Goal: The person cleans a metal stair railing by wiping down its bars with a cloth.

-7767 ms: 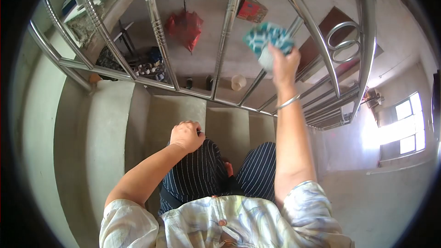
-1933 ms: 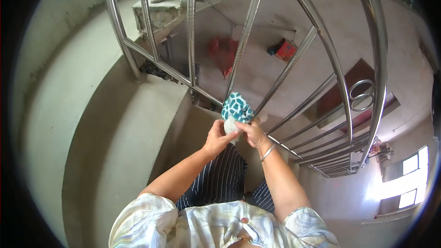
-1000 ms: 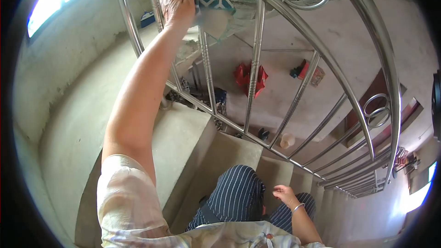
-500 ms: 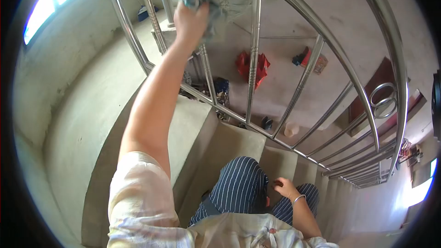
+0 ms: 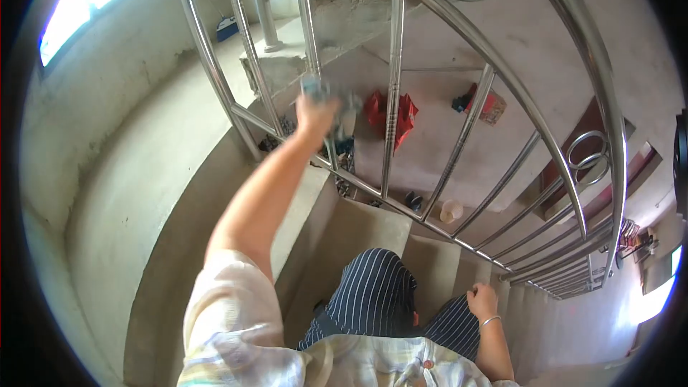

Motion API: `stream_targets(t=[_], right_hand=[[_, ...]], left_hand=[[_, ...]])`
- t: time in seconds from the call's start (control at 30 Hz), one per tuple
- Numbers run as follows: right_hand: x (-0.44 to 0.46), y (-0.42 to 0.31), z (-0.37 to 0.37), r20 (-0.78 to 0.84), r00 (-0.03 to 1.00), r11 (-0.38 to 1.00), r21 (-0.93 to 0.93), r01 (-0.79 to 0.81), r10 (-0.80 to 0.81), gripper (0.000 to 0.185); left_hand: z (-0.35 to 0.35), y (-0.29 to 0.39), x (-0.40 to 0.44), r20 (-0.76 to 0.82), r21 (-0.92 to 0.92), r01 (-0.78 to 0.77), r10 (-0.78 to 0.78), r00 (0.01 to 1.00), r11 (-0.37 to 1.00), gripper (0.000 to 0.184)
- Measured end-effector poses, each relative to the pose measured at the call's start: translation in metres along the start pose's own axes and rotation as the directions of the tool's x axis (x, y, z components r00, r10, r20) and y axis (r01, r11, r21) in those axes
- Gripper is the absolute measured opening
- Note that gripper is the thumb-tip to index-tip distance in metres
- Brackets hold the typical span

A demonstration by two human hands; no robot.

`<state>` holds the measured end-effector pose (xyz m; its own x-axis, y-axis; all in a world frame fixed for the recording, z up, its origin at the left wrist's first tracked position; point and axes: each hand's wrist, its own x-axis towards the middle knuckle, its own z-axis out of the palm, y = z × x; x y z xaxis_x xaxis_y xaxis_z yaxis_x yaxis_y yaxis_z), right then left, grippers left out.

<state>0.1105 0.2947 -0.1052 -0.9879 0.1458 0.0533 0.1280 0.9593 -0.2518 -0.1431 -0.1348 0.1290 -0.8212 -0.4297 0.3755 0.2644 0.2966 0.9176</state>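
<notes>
My left hand [image 5: 315, 116] reaches out to the stair railing, closed around a dark grey-green cloth [image 5: 344, 107]. The cloth is wrapped against one upright metal baluster [image 5: 306, 21], around the lower half of the bar. Motion blurs both the hand and the cloth. My right hand [image 5: 483, 302], with a bracelet at the wrist, rests by my knee in striped trousers [image 5: 459, 322]. Its fingers are curled in, and nothing shows in them.
A curved steel handrail [image 5: 494, 50] arches over the balusters, with a bottom rail [image 5: 401, 206] below. Concrete steps [image 5: 358, 236] descend to the right. Far below, a red object [image 5: 403, 118] and a pale bucket [image 5: 451, 211] stand on the lower floor.
My left hand has slid down the baluster with the cloth. My right hand has shifted right and its fingers have curled in more. The view has moved slightly.
</notes>
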Motion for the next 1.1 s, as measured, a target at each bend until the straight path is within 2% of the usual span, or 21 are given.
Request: stream_targets(t=[0.03, 0.07, 0.13, 0.17, 0.23, 0.27, 0.33, 0.37, 0.43, 0.47, 0.5, 0.6, 0.7, 0.8, 0.87, 0.93, 0.97, 1.0, 1.03, 1.07, 1.1], right_hand=[[-0.001, 0.002, 0.002, 0.100, 0.990, 0.995, 0.014, -0.099, 0.097, 0.022], [-0.001, 0.004, 0.004, 0.198, 0.962, 0.980, 0.020, -0.198, 0.190, 0.021], [0.002, 0.002, 0.005, 0.241, 0.961, 0.990, -0.001, -0.140, 0.136, 0.023], [0.003, 0.002, 0.005, 0.278, 0.957, 0.996, -0.019, -0.085, 0.086, 0.025], [0.006, 0.001, 0.011, 0.257, 0.963, 0.997, -0.020, -0.075, 0.077, 0.025], [0.005, 0.000, 0.013, 0.231, 0.971, 0.998, -0.015, -0.059, 0.061, 0.025], [0.006, -0.003, 0.013, 0.241, 0.969, 0.998, -0.026, -0.051, 0.056, 0.024], [0.007, -0.005, 0.012, 0.242, 0.969, 0.998, -0.037, -0.040, 0.048, 0.024], [0.004, -0.005, 0.011, 0.228, 0.972, 0.998, -0.036, -0.043, 0.050, 0.023], [0.004, -0.005, 0.009, 0.206, 0.978, 0.999, -0.037, -0.033, 0.040, 0.022], [0.006, -0.007, 0.003, 0.274, 0.959, 0.997, -0.034, -0.063, 0.069, 0.020], [0.002, -0.001, 0.007, 0.196, 0.980, 0.999, -0.038, -0.037, 0.043, 0.018], [0.001, 0.007, 0.015, 0.170, 0.985, 0.999, -0.053, -0.007, 0.016, 0.018], [0.001, -0.003, 0.003, 0.167, 0.984, 0.998, 0.000, -0.062, 0.061, 0.016], [0.002, -0.002, 0.003, 0.187, 0.980, 0.998, -0.002, -0.063, 0.062, 0.016], [0.001, 0.010, 0.014, 0.189, 0.980, 0.998, 0.007, -0.060, 0.057, 0.016], [0.002, 0.013, 0.020, 0.194, 0.978, 0.997, 0.008, -0.073, 0.070, 0.016], [0.003, 0.012, 0.023, 0.192, 0.980, 0.998, 0.019, -0.062, 0.057, 0.016], [0.003, 0.012, 0.024, 0.202, 0.977, 0.997, 0.015, -0.071, 0.067, 0.016], [0.005, 0.011, 0.022, 0.210, 0.974, 0.997, 0.009, -0.083, 0.079, 0.016], [0.006, 0.006, 0.017, 0.245, 0.965, 0.996, 0.005, -0.094, 0.090, 0.017]], left_hand=[[-0.006, 0.035, 0.017, -0.019, 0.003, -0.066, 0.066, 0.998, 0.998, 0.019], [-0.008, 0.070, 0.034, -0.095, -0.064, -0.270, 0.264, 0.960, 0.961, 0.016], [-0.020, 0.138, 0.071, -0.166, 0.056, -0.449, 0.452, 0.876, 0.892, 0.026], [-0.022, 0.174, 0.075, -0.255, 0.145, -0.450, 0.473, 0.843, 0.881, 0.027], [-0.018, 0.211, 0.081, -0.263, -0.094, -0.459, 0.423, 0.867, 0.883, 0.027], [-0.019, 0.201, 0.085, -0.256, -0.093, -0.451, 0.417, 0.872, 0.887, 0.027], [-0.020, 0.170, 0.098, -0.233, 0.174, -0.354, 0.388, 0.892, 0.919, 0.032], [-0.016, 0.155, 0.078, -0.202, 0.366, -0.413, 0.504, 0.840, 0.834, 0.035], [-0.006, 0.094, 0.053, -0.216, 0.223, -0.520, 0.562, 0.799, 0.825, 0.030], [-0.004, 0.072, 0.030, -0.160, 0.254, -0.378, 0.424, 0.891, 0.891, 0.032], [-0.003, 0.036, 0.016, -0.114, 0.281, -0.467, 0.513, 0.851, 0.838, 0.031], [0.003, -0.044, -0.029, -0.032, 0.255, -0.252, 0.269, 0.963, 0.934, 0.027], [0.011, -0.088, -0.069, -0.086, 0.410, -0.056, 0.099, 0.991, 0.910, 0.032], [-0.002, -0.071, -0.066, 0.007, 0.419, 0.042, -0.050, 0.999, 0.907, 0.037], [-0.020, -0.039, -0.047, 0.080, 0.218, -0.139, 0.125, 0.989, 0.966, 0.029], [-0.041, 0.007, -0.019, 0.009, 0.168, -0.252, 0.254, 0.967, 0.953, 0.025], [-0.055, 0.042, -0.006, -0.114, 0.203, -0.150, 0.176, 0.978, 0.968, 0.023], [-0.073, 0.064, 0.013, -0.208, 0.194, -0.348, 0.385, 0.899, 0.917, 0.021], [-0.092, 0.088, 0.032, -0.340, 0.041, -0.447, 0.433, 0.835, 0.894, 0.019], [-0.116, 0.102, 0.062, -0.422, 0.041, -0.555, 0.518, 0.744, 0.831, 0.023], [-0.130, 0.138, 0.065, -0.428, 0.048, -0.573, 0.535, 0.728, 0.818, 0.024]])
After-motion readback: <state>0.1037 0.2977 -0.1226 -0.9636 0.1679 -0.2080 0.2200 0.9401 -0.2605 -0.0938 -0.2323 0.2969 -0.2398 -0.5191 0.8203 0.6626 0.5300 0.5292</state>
